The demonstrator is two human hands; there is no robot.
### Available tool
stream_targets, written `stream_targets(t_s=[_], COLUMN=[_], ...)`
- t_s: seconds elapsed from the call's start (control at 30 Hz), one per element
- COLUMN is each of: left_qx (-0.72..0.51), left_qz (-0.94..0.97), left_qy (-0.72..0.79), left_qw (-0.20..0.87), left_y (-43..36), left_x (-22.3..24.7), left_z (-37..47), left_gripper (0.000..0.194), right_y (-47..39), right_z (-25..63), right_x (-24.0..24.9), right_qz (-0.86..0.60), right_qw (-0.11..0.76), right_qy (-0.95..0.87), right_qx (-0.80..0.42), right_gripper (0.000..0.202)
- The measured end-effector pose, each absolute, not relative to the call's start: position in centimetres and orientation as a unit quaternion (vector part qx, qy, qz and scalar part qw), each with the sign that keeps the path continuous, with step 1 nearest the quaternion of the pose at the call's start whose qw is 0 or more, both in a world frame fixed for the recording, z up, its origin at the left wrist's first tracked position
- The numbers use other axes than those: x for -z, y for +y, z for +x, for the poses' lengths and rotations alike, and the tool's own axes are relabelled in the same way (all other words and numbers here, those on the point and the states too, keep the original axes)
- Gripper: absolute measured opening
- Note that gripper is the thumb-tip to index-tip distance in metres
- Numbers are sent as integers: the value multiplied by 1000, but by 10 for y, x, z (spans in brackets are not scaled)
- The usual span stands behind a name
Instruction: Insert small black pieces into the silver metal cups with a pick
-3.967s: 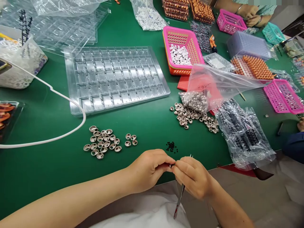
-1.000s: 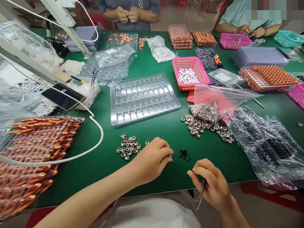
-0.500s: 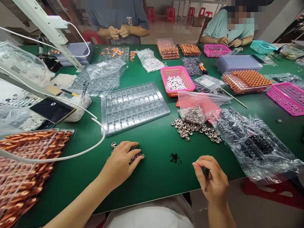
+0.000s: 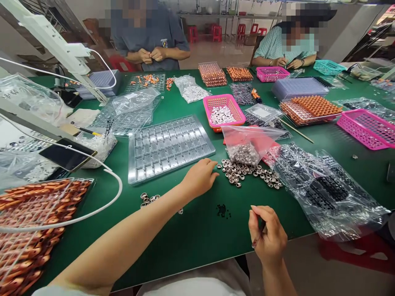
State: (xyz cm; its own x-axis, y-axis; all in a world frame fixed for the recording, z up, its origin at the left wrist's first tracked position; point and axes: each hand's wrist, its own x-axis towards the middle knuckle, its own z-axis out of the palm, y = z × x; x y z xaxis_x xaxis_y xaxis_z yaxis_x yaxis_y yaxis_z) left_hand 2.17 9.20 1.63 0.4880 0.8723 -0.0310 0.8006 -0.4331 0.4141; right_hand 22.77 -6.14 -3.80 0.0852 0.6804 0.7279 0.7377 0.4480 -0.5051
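Note:
My left hand (image 4: 201, 177) reaches across the green table to the near-left edge of a loose pile of small silvery ring-shaped metal parts (image 4: 236, 170). Its thumb and fingers are apart, and nothing shows between them. Behind my left forearm lies a smaller group of the same metal parts (image 4: 147, 199), partly hidden by the arm. My right hand (image 4: 268, 230) is closed round a slim dark tool (image 4: 258, 236), mostly covered by the fingers. To the left of that hand is a small heap of tiny black pieces (image 4: 221, 211).
A clear compartment tray (image 4: 169, 149) lies beyond my left arm. A zip bag of metal parts (image 4: 245, 154) and bags of black parts (image 4: 327, 185) are at right. A pink basket (image 4: 239, 113) holds white pieces. A white cable (image 4: 119, 185) loops at left. Two people sit opposite.
My left hand has moved right and away from me, from the smaller group of metal parts to the larger pile. My right hand stays near the black pieces, still holding the slim dark tool.

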Motion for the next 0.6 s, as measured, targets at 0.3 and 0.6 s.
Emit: stream_targets(t_s=[0.3, 0.6], left_qx=[-103, -153], left_qz=[807, 797], left_qy=[534, 495], left_qw=[230, 311], left_y=[125, 52], left_x=[-2, -16], left_z=[39, 16], left_gripper=[11, 18], right_y=[-61, -69], right_z=[226, 229], right_x=[40, 38], right_qz=[-531, -555], right_qw=[524, 567], right_qy=[-666, -594], right_qx=[17, -130], right_gripper=[36, 30])
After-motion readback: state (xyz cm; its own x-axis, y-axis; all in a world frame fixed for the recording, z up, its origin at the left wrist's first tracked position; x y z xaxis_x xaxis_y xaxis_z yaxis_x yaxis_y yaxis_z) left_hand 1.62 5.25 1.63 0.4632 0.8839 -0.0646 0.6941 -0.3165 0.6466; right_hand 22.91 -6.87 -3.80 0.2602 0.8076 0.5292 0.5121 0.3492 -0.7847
